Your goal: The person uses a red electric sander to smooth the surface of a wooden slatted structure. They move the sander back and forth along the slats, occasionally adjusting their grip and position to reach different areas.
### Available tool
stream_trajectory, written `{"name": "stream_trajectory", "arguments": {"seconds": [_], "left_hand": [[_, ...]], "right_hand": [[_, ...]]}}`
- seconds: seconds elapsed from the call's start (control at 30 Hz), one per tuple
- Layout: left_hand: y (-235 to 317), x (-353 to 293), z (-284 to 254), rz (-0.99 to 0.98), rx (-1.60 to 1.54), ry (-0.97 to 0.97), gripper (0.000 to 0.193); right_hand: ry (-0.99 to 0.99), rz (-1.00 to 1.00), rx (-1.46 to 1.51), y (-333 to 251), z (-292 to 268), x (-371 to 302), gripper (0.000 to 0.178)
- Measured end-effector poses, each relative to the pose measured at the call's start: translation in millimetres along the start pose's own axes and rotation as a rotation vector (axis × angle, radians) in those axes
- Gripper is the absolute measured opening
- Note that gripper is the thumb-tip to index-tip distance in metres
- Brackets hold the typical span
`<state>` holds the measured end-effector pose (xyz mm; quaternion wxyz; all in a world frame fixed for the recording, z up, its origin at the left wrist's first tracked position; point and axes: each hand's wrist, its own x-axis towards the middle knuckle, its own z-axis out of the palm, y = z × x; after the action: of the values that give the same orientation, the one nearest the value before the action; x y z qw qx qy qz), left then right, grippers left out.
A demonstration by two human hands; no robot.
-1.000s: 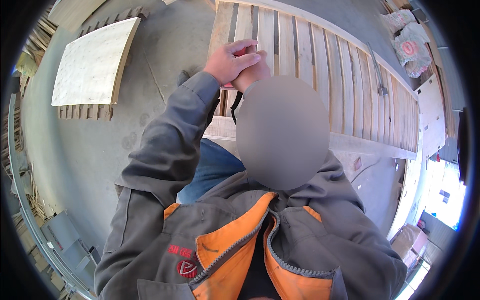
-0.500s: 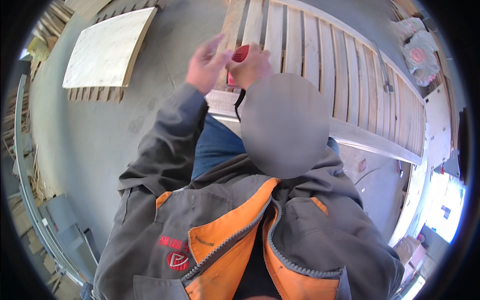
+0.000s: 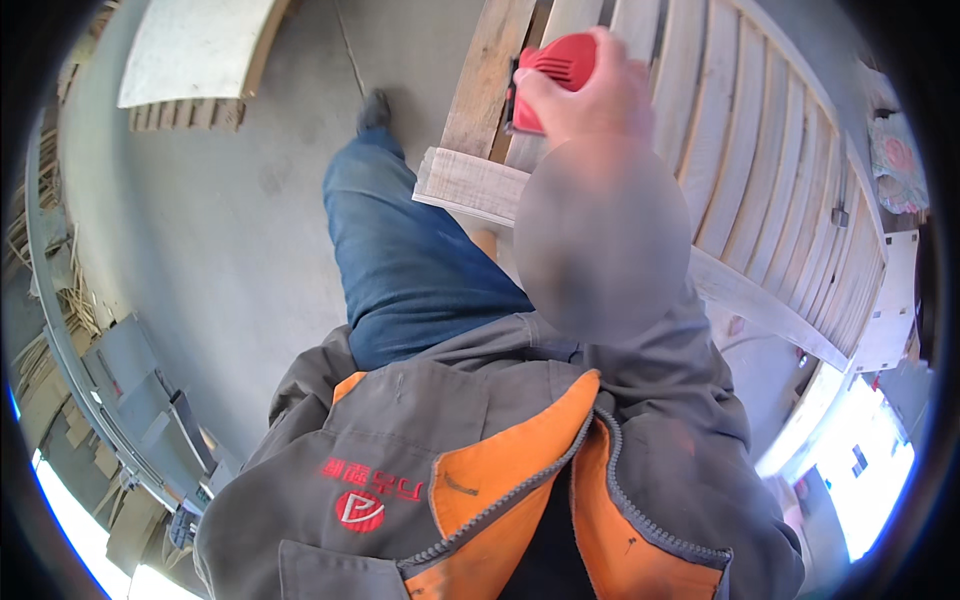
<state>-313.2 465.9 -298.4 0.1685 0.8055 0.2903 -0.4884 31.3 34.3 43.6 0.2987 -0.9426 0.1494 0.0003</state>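
Grips a red handheld tool (image 3: 562, 60) in the right hand (image 3: 612, 100), over the left end of a slatted wooden frame (image 3: 735, 150). Shows a rounded, bright red casing with a row of short slots across it and a black strip down its left side, marked with a spot of red. Cannot tell whether touching the slats or just above them. Held with the fingers curled around the right side, thumb pressed along the near side, all a little blurred. Cannot tell the state of the left fingers, out of view.

Compared with half a second ago, shows more of the red casing, larger and higher in view. No longer shows the left hand, then raised and blurred just beside the tool. Now reveals the blue trouser leg (image 3: 405, 240) down to the dark shoe (image 3: 375, 108) on the grey floor (image 3: 250, 200).
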Motion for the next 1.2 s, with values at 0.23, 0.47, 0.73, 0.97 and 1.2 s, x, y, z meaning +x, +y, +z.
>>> {"name": "stream_trajectory", "arguments": {"seconds": [0.23,0.47,0.73,0.97,1.2], "left_hand": [[6.0,-3.3,-23.1,-0.146,-0.129,-0.086,0.045],[36.4,9.2,-89.9,-0.14,-0.151,-0.093,0.043],[48.7,34.5,-155.0,-0.076,-0.06,-0.102,0.041],[41.9,89.6,-190.0,0.024,0.007,-0.063,0.039],[25.3,162.1,-235.9,0.075,-0.343,0.065,0.037]], "right_hand": [[0.044,-0.186,0.012,1.6,-6.5,37.0,0.081],[-0.005,-0.049,0.055,-21.2,-7.9,70.9,0.077],[0.066,-0.133,0.045,-1.7,2.3,65.8,0.082],[0.187,-0.1,0.02,-8.4,12.0,24.1,0.08],[0.216,-0.011,0.007,2.6,20.0,-28.6,0.082]]}}
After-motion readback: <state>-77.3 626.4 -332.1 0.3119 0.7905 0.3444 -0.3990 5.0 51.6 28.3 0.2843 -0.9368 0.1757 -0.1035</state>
